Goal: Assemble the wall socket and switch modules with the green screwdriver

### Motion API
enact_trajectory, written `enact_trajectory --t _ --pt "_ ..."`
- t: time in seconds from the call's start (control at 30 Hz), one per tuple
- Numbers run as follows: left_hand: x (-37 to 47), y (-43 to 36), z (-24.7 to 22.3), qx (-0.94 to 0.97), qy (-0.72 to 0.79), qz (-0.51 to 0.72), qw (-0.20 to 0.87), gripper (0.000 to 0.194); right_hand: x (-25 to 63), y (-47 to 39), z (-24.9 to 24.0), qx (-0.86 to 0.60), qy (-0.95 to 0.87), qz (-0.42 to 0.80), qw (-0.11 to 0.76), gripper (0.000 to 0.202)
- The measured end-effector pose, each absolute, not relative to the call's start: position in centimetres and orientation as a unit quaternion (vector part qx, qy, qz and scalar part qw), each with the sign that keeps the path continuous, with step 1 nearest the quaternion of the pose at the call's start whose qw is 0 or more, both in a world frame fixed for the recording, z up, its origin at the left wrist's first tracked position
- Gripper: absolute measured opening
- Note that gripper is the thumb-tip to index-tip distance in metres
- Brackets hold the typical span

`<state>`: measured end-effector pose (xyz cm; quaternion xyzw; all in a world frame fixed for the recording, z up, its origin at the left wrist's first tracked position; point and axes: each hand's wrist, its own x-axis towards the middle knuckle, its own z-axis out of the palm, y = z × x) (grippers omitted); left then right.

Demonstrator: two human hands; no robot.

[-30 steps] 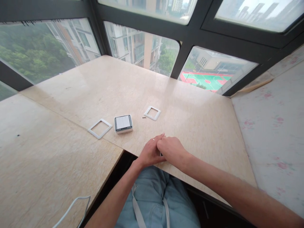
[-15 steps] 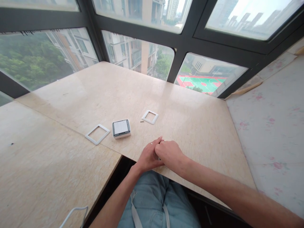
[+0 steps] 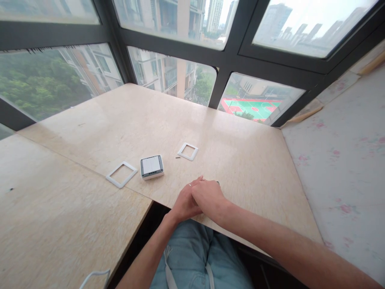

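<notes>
The left hand [image 3: 185, 202] is cupped and the right hand [image 3: 209, 196] curls over it at the countertop's [image 3: 240, 160] front edge, right of its inner corner; what they grip I cannot tell, though a small dark tip [image 3: 218, 183] shows past the right knuckles. Behind that corner sits the grey-rimmed white block [image 3: 151, 164], probably light, stiff and smooth, best taken by opposite side walls. The larger frame [image 3: 129, 179] and smaller frame [image 3: 184, 157] beside it look thin, perhaps brittle: pinch their outer rims
</notes>
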<state>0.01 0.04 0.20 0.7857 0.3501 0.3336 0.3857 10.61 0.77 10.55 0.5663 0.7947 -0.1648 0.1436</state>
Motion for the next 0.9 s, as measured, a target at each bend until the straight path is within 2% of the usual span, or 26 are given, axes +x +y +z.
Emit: enact_trajectory --t 0.27,0.4,0.57,0.77,0.9 --pt "0.2 -0.3 0.6 0.732 0.38 0.352 0.442 0.062 10.7 1.5 12.5 0.575 0.78 -0.136 0.204 0.022" --pt "0.3 -0.4 0.0 0.718 0.409 0.354 0.438 0.066 10.8 2.0 12.8 0.564 0.783 -0.142 0.219 0.022" --pt "0.2 -0.2 -0.1 0.727 0.395 0.353 0.438 0.069 10.8 1.9 12.8 0.561 0.785 -0.137 0.222 0.024" --pt "0.2 -0.3 0.6 0.732 0.384 0.352 0.439 0.061 10.8 1.8 13.0 0.563 0.784 -0.143 0.218 0.022" --pt "0.2 -0.2 0.8 0.741 0.372 0.354 0.432 0.068 11.1 1.7 13.1 0.565 0.788 -0.149 0.196 0.022"
